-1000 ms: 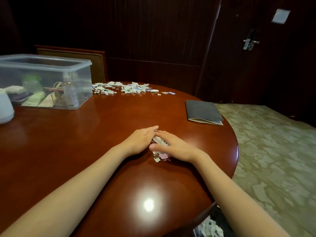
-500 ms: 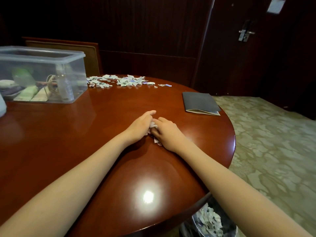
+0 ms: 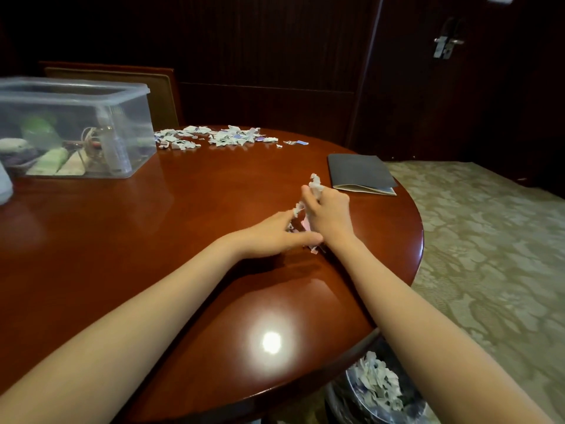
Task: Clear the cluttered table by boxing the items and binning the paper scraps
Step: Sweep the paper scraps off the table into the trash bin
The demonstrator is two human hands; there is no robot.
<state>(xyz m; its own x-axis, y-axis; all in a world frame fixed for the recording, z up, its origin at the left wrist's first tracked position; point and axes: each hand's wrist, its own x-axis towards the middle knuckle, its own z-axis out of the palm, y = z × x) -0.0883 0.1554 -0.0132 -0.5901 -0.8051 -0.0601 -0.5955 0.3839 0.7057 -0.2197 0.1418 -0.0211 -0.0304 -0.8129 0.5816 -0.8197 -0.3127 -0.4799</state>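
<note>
Your right hand (image 3: 328, 217) is gripping a bunch of scraps (image 3: 316, 183), its fingers curling round them, and white torn edges are sticking out above the knuckles. The hand is sitting over the right part of the table (image 3: 153, 240). Whether its heel is touching the wood cannot be told. A few pink and white bits are hanging from the bunch down toward the table.

Your left hand (image 3: 275, 235) is lying just beside the right one, fingers straight and relaxed, thumb pointing right. Its fingertips (image 3: 289, 215) are touching the lower bits of the bunch, and it is gripping nothing.

A far pile (image 3: 214, 137) of torn paper is lying spread along the table's back edge, well apart from your hands. To its left a clear box (image 3: 139, 130) is standing on the table. It is holding a small bottle (image 3: 111, 139), a green thing (image 3: 39, 127) and other items too blurred through the wall to name. A dark folder (image 3: 360, 171) is lying flat near the right edge, just beyond your right hand and not touching it. A white object (image 3: 4, 185) is showing partly at the left border.

Below the table's near right edge a bin (image 3: 337, 402) is standing on the floor (image 3: 489, 240), with torn paper (image 3: 379, 384) lying in it. A glare (image 3: 271, 342) is shining on the wood between your arms.
</note>
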